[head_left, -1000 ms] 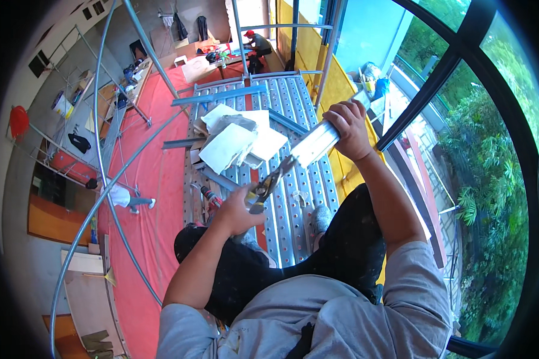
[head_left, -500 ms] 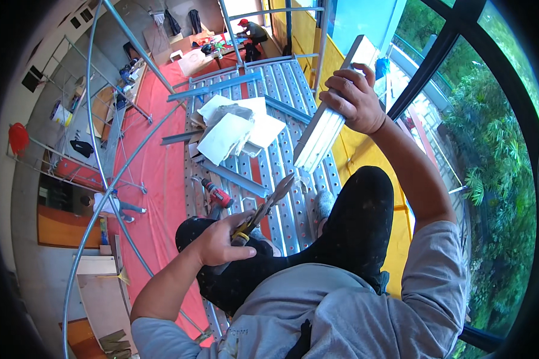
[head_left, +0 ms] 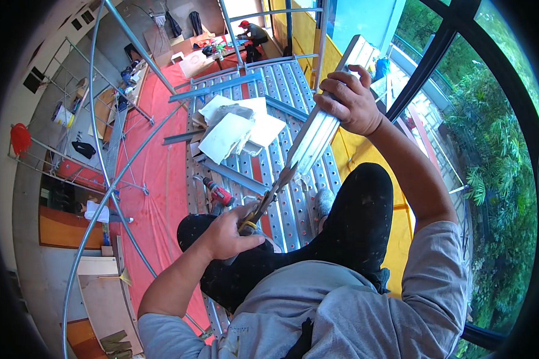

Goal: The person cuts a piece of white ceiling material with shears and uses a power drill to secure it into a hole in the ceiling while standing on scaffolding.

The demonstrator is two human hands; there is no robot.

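My left hand (head_left: 232,232) is closed round the yellow-marked handles of a pair of tin snips (head_left: 273,192), in front of my left knee. The snips' blades reach up to the lower end of a light-coloured metal channel (head_left: 311,139); whether its edge lies between the blades cannot be made out. My right hand (head_left: 354,103) grips that channel near its upper end and holds it slanted in the air. Beyond the left hand a red and black cordless drill (head_left: 218,190) lies on the scaffold deck (head_left: 290,224).
Broken white plasterboard pieces (head_left: 227,136) lie on the deck among loose metal channels (head_left: 218,88). Scaffold tubes (head_left: 135,173) cross at left, over a red floor covering (head_left: 156,203). Two people are below, one in a red cap (head_left: 254,33). A window frame (head_left: 440,57) stands at right.
The snips have moved up and right, so their blades now meet the channel's lower end. My right hand and the channel have shifted slightly left. A person on the floor below has moved.
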